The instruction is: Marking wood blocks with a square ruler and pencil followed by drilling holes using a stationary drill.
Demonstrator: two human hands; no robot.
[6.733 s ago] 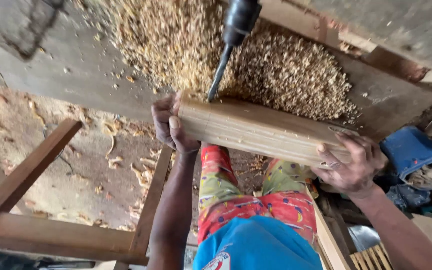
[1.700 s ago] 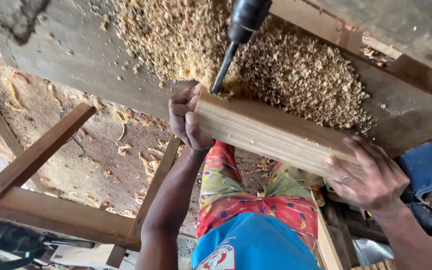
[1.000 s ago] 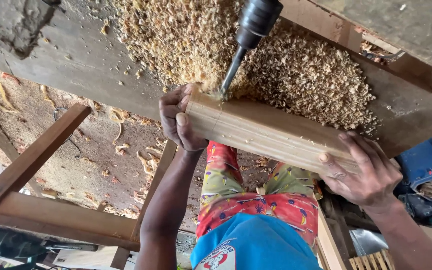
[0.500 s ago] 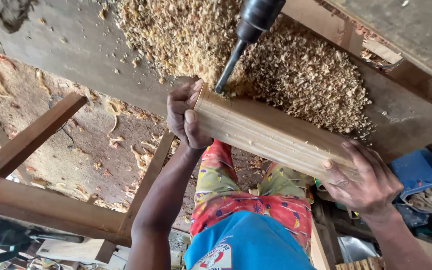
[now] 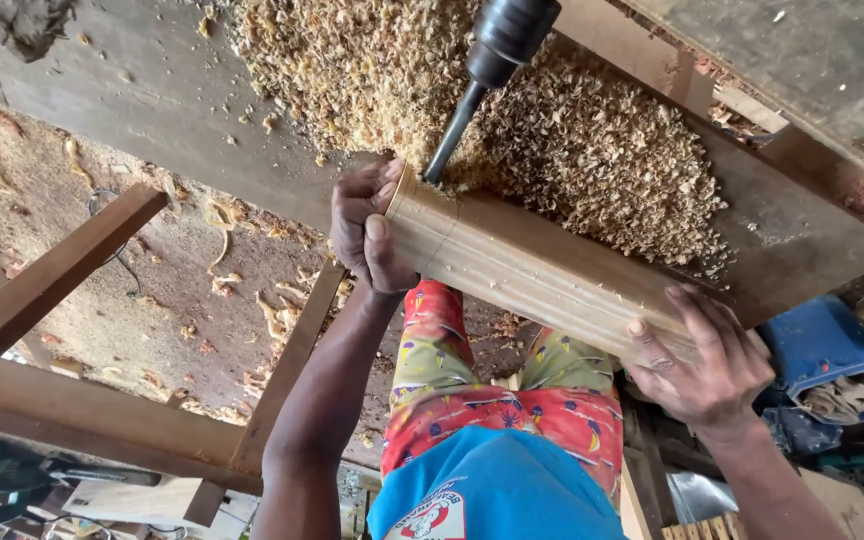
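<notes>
A long pale wooden piece [image 5: 542,270] with lengthwise grooves lies across the edge of a worn workbench [image 5: 202,120]. My left hand [image 5: 367,230] grips its left end, fingers wrapped over the end face. My right hand [image 5: 707,355] clasps its right end from below. A black drill chuck with a dark bit [image 5: 472,85] comes down from above, and the bit tip meets the piece's left end just beside my left hand.
A thick heap of wood shavings [image 5: 512,120] covers the bench behind the piece. A brown wooden frame [image 5: 82,300] stands at the left over a dusty floor with scattered shavings. A blue container [image 5: 817,345] with rags sits at the right.
The view has shifted slightly. Both hands keep their grip on the wooden piece, and the drill bit stays at its left end.
</notes>
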